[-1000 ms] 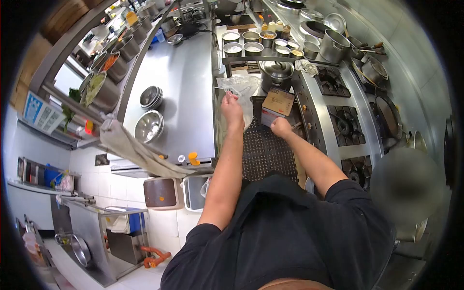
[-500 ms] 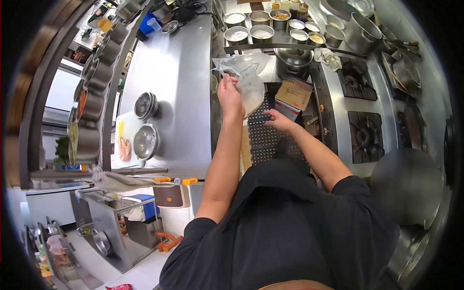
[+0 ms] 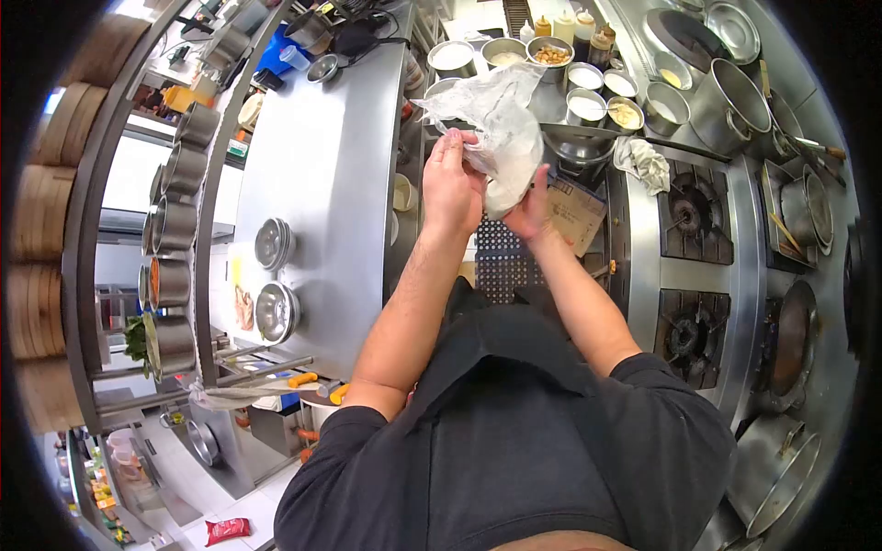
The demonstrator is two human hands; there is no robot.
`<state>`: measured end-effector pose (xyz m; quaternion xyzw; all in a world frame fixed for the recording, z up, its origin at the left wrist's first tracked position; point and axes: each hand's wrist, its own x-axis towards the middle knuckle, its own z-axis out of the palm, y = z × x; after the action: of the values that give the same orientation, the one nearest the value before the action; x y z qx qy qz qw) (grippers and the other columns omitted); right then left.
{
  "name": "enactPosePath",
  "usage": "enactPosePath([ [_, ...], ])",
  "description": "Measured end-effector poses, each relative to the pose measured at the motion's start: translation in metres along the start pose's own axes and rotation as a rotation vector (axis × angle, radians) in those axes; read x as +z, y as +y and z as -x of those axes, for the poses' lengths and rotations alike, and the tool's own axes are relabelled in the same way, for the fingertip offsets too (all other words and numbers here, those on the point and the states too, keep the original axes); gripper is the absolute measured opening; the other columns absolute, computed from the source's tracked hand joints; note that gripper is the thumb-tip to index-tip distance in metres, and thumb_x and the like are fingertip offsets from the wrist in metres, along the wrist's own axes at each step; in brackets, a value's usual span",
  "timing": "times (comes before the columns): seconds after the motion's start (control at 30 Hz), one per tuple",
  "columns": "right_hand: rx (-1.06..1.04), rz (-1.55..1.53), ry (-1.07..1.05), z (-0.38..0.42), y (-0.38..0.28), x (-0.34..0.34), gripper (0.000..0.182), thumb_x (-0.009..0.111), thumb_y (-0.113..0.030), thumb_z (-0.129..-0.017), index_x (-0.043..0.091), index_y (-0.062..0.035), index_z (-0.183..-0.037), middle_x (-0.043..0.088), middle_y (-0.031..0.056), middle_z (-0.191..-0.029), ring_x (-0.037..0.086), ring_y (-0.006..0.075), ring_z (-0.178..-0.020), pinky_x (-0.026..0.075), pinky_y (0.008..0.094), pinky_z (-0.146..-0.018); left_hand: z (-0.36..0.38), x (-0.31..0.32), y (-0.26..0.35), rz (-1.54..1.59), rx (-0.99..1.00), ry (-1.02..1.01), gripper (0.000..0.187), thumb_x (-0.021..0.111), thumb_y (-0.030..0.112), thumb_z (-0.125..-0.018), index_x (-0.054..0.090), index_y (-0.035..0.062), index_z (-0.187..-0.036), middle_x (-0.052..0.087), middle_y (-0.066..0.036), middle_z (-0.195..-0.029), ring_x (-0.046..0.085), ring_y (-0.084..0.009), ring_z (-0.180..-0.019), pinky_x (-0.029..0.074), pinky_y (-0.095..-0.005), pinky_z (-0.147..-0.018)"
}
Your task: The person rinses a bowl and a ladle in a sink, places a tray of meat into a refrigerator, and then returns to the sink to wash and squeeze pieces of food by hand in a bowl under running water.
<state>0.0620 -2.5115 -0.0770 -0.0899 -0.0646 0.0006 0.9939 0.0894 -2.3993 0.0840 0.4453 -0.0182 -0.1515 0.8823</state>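
Head view: gripping a plastic bag (image 3: 514,142) with the left hand (image 3: 450,191), cupping its lower side with the right hand (image 3: 530,213), finger closure unclear, probably to share its weight; raised with cardboard box (image 3: 579,219) and metal pans (image 3: 586,108) beyond.

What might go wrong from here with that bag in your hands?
The thin plastic bag could slip or spill: the left hand has it near one side, while the right hand is at its lower part, with a grip I can't fully make out.
Its loose upper plastic may brush the open metal tubs behind it.
The crumpled cloth lies close to a burner, so it might scorch if that is lit; I see no clear flame.
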Motion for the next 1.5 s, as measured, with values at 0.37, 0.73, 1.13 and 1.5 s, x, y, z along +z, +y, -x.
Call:
enactPosePath([
  [0.37, -0.386, 0.523, 0.429, -0.069, -0.137, -0.037, 0.075, 0.07, -0.04, -0.093, 0.037, -0.0058, -0.151, 0.052, 0.0107, -0.146, 0.051, 0.028, -0.134, 0.038, 0.0434, -0.116, -0.19, -0.017, 0.054, -0.732, 0.385, -0.213, 0.083, 0.074, 0.018, -0.087, 0.029, 0.0035, -0.155, 0.041, -0.024, -0.151, 0.039, -0.033, -0.141, 0.036, -0.0416, -0.115],
  [0.73, -0.672, 0.951, 0.788, -0.134, -0.167, -0.054, 0.066, 0.076, -0.025, -0.091, 0.045, -0.0008, -0.144, 0.059, 0.0096, -0.135, 0.057, 0.023, -0.123, 0.046, 0.0383, -0.106, -0.422, 0.017, -0.037, -1.301, 0.102, -1.008, 0.041, 0.077, 0.041, -0.087, 0.075, 0.0083, -0.113, 0.075, -0.012, -0.097, 0.07, -0.0218, -0.089, 0.053, -0.0352, -0.087],
  [1.13, -0.804, 1.299, 0.991, -0.193, -0.179, -0.099, 0.053, 0.077, -0.024, -0.091, 0.056, 0.0051, -0.131, 0.066, 0.0121, -0.123, 0.062, 0.0204, -0.111, 0.047, 0.0333, -0.097, -0.489, -0.045, -0.083, -1.145, 0.064, -0.912, 0.036, 0.077, 0.035, -0.088, 0.074, 0.0043, -0.106, 0.074, -0.012, -0.1, 0.068, -0.0221, -0.092, 0.052, -0.0352, -0.086],
  [1.5, -0.74, 1.796, 0.961, -0.214, -0.182, -0.081, 0.043, 0.072, -0.028, -0.095, 0.061, 0.0014, -0.126, 0.07, 0.0102, -0.114, 0.064, 0.0187, -0.105, 0.048, 0.0324, -0.094, -0.488, -0.1, -0.114, -1.208, -0.127, -0.766, 0.041, 0.075, 0.038, -0.088, 0.074, 0.004, -0.111, 0.075, -0.013, -0.101, 0.069, -0.022, -0.09, 0.053, -0.0358, -0.085],
])
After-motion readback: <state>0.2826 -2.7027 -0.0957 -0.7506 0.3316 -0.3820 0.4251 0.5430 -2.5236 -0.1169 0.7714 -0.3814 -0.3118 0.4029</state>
